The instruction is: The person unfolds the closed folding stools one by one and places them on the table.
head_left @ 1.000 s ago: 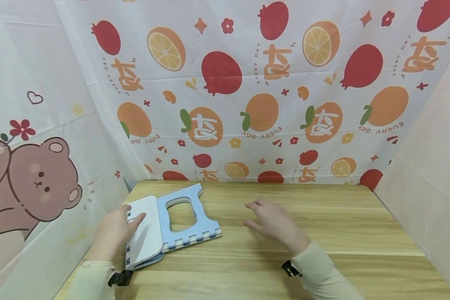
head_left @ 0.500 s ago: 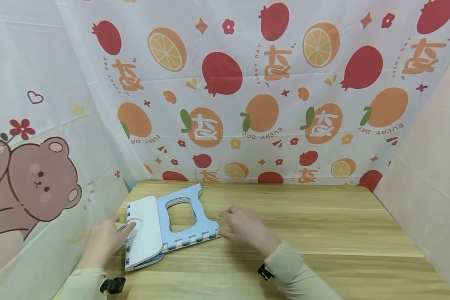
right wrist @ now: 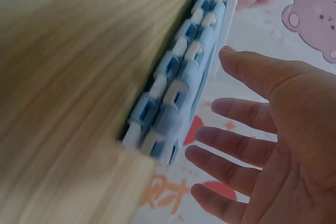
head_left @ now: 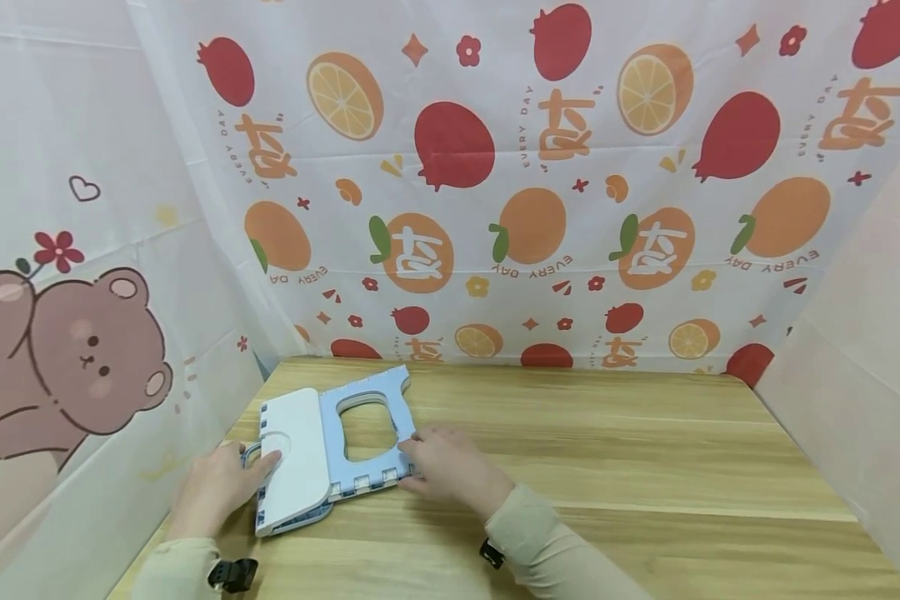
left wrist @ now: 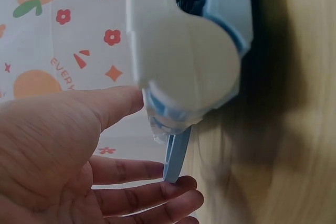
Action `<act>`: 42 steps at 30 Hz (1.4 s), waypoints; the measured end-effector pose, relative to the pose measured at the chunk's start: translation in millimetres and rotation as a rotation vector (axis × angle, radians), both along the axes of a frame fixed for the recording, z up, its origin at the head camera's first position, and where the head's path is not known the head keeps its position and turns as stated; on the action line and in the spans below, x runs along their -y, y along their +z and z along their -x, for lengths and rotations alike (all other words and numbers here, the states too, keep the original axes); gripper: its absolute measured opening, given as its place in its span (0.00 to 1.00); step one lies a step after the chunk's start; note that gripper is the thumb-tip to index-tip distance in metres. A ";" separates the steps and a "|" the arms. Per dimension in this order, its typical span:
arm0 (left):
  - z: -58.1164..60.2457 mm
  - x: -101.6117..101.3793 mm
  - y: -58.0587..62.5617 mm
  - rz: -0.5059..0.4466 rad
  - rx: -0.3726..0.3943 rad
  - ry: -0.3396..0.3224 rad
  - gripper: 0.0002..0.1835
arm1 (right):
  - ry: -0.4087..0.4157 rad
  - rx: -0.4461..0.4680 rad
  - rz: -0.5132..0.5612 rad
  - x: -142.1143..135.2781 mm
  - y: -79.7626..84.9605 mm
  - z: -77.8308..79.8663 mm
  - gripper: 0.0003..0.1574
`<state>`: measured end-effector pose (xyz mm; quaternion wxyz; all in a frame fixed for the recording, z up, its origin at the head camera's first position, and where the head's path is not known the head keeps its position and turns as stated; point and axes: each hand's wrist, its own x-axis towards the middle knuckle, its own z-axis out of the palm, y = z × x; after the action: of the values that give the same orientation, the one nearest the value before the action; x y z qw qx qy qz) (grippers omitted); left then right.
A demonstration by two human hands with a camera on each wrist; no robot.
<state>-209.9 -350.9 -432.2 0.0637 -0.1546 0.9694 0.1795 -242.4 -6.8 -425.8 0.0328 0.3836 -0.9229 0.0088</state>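
A folding step stool (head_left: 296, 458) in white and light blue lies folded flat at the left of the table. Its blue leg panel (head_left: 332, 425) has a large rounded opening. At the stool's left edge, a blue loop handle (left wrist: 177, 153) sticks out. My left hand (head_left: 213, 487) holds this edge, the thumb on the white seat panel and the fingers at the handle. My right hand (head_left: 453, 471) is over the blue panel's right end, beside the hinge row (right wrist: 173, 77). In the right wrist view its fingers are spread, seemingly just apart from the stool.
The wood-grain table (head_left: 607, 450) extends to the right of the stool. A fruit-print curtain (head_left: 532, 167) hangs along the back edge. Pale curtains stand at both sides, the left one with a printed bear (head_left: 93, 350).
My right hand has moved left from the middle of the table to the stool's right end. The left hand has shifted slightly down to the handle. The stool stays in place.
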 end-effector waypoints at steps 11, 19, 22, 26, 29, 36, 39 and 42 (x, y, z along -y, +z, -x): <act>-0.5 -2.4 0.3 -0.049 0.000 0.039 0.47 | 0.020 -0.041 -0.016 20.3 -8.8 -2.5 0.27; -1.6 1.2 -2.1 -0.058 -0.024 0.000 0.44 | -0.011 -0.091 0.006 28.2 -14.6 -2.9 0.25; -2.0 1.6 -3.2 -0.067 -0.027 -0.014 0.43 | -0.024 -0.105 0.002 30.2 -16.2 -2.2 0.26; -2.9 -0.3 -3.9 -0.086 -0.026 -0.018 0.41 | -0.035 -0.112 0.001 31.3 -17.8 -1.5 0.26; -3.3 -2.9 -4.7 -0.090 -0.027 -0.017 0.39 | -0.037 -0.115 0.010 30.3 -19.1 -1.4 0.25; 0.2 -10.5 -7.1 -0.103 -0.028 -0.030 0.42 | -0.039 -0.159 0.033 20.7 -27.5 -2.7 0.26; 3.5 -14.9 -9.1 -0.105 -0.035 -0.040 0.46 | -0.054 -0.160 0.044 14.6 -28.8 -3.8 0.27; 6.5 -22.2 -9.8 -0.108 -0.038 -0.047 0.48 | -0.072 -0.147 0.064 7.2 -28.8 -5.7 0.27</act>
<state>-216.4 -328.7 -442.0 0.0576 -0.1245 0.9628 0.2330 -236.7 -14.1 -454.6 0.1128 0.3484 -0.9305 0.0090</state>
